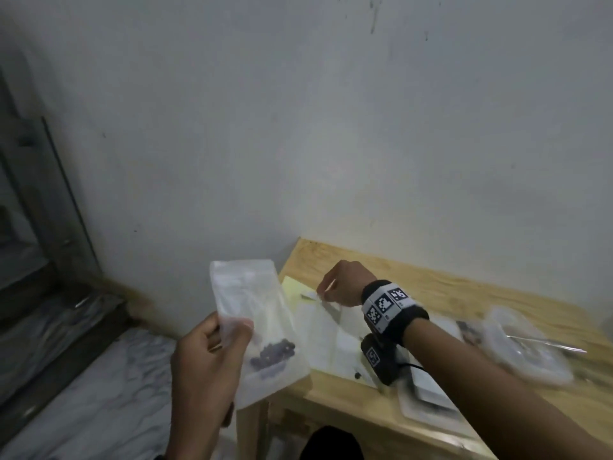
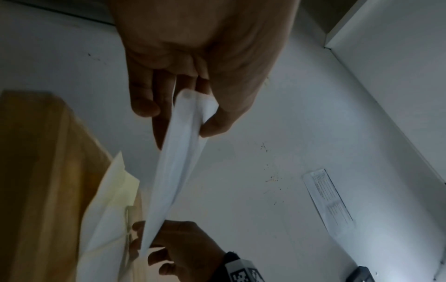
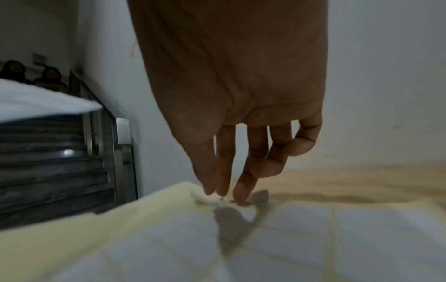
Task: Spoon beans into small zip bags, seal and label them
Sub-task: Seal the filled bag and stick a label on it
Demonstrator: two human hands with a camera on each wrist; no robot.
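Note:
My left hand (image 1: 230,327) holds up a clear zip bag (image 1: 258,310) just left of the table's edge, thumb in front and fingers behind. A small heap of dark beans (image 1: 273,356) lies in the bag's lower corner. The left wrist view shows that bag (image 2: 178,162) edge-on, pinched in the left hand (image 2: 183,118). My right hand (image 1: 326,293) reaches to the far end of a label sheet (image 1: 328,340) on the table. In the right wrist view its thumb and forefinger (image 3: 226,194) pinch the curled corner of a white label (image 3: 201,199) on the label sheet (image 3: 289,229).
The wooden table (image 1: 464,293) stands against a pale wall. A clear plastic tub (image 1: 527,346) with a spoon (image 1: 547,343) sits at the right. Flat clear bags (image 1: 428,400) lie near the front edge, and one loose bean (image 1: 357,376) beside them. Marbled floor and dark steps lie to the left.

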